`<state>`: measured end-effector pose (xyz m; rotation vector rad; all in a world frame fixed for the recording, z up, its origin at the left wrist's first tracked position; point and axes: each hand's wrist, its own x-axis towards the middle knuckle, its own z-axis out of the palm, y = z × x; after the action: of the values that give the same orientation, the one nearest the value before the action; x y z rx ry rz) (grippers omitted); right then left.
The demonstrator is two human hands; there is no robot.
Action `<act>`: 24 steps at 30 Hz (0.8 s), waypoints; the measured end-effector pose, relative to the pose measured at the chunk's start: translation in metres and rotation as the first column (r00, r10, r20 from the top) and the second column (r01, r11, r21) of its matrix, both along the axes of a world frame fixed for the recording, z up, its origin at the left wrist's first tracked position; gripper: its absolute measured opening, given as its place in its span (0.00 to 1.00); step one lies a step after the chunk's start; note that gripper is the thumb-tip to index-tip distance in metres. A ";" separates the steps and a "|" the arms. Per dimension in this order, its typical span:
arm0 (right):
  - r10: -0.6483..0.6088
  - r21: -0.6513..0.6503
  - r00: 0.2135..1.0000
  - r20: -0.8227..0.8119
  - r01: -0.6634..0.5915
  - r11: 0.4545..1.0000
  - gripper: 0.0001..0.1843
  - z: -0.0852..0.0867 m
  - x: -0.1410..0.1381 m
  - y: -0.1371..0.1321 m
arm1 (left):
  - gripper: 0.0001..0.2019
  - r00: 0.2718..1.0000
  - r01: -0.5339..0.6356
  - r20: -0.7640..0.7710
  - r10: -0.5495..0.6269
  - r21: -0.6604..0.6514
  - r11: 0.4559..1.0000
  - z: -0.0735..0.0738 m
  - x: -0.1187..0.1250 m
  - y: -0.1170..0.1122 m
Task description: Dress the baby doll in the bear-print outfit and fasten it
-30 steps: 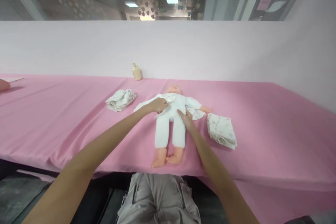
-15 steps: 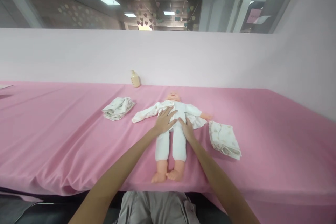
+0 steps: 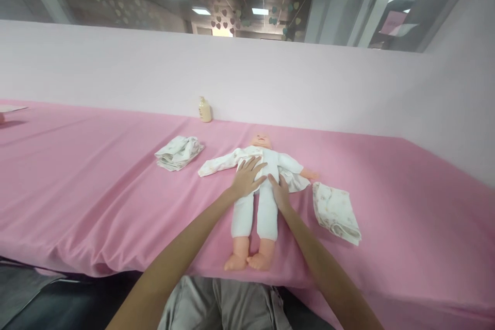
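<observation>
A baby doll [image 3: 257, 203] lies face up on the pink tablecloth [image 3: 96, 191], feet toward me, in white trousers and a white patterned top that lies open. My left hand [image 3: 247, 179] rests flat on the doll's belly with fingers spread. Beside it, my right hand [image 3: 279, 191] presses on the doll's right hip and the garment's flap, fingers stretched out. The empty sleeve [image 3: 218, 165] of the top lies stretched to the left.
A folded patterned cloth [image 3: 178, 152] lies left of the doll, another folded cloth [image 3: 337, 211] right of it. A small cream pump bottle [image 3: 204, 110] stands at the back by the pale wall. The table's front edge runs just above my lap.
My left hand slid from the doll's left shoulder down onto its belly and opened flat. My right hand stayed at the hip. The view shifted slightly.
</observation>
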<state>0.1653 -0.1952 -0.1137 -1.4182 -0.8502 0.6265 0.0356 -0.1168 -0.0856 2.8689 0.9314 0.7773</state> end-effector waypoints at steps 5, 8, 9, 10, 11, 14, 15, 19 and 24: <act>0.011 0.022 1.000 -0.018 -0.010 1.000 0.23 0.002 0.000 0.001 | 0.24 1.000 -0.010 0.000 0.010 -0.002 1.000 0.002 0.000 0.000; -0.008 0.001 0.999 -0.042 0.008 1.000 0.24 -0.001 0.001 0.003 | 0.24 1.000 -0.013 -0.009 0.013 0.011 1.000 0.002 0.001 0.000; -0.008 -0.011 0.999 -0.047 0.008 1.000 0.24 -0.002 0.002 0.003 | 0.24 1.000 -0.012 -0.010 0.013 0.015 1.000 0.002 0.001 0.000; -0.009 -0.021 0.999 -0.052 0.007 1.000 0.25 -0.002 0.002 0.003 | 0.24 1.000 -0.011 -0.009 0.011 0.018 1.000 0.002 0.000 0.000; -0.008 -0.021 0.999 -0.054 0.007 1.000 0.25 -0.003 0.002 0.003 | 0.24 1.000 -0.008 -0.007 0.009 0.021 1.000 0.001 0.000 0.000; -0.011 -0.005 0.999 -0.046 0.011 1.000 0.25 -0.003 0.002 0.002 | 0.24 1.000 0.001 0.012 -0.001 0.023 1.000 0.001 0.000 0.000; -0.013 -0.001 0.999 -0.050 0.013 1.000 0.25 -0.003 0.001 0.002 | 0.23 1.000 0.003 0.022 -0.003 0.022 1.000 0.000 0.000 0.000; -0.014 0.018 0.999 -0.047 0.015 1.000 0.25 -0.005 0.002 0.004 | 0.23 0.998 0.013 0.058 -0.014 0.018 1.000 -0.001 0.000 0.000; -0.007 0.019 1.000 -0.019 0.007 1.000 0.25 -0.009 0.004 0.006 | 0.22 0.996 0.017 0.089 -0.019 0.018 1.000 -0.003 0.000 0.002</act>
<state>0.1695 -0.1894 -0.1229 -1.3956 -0.8344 0.6241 0.0352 -0.1153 -0.0891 2.8263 0.8918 0.9077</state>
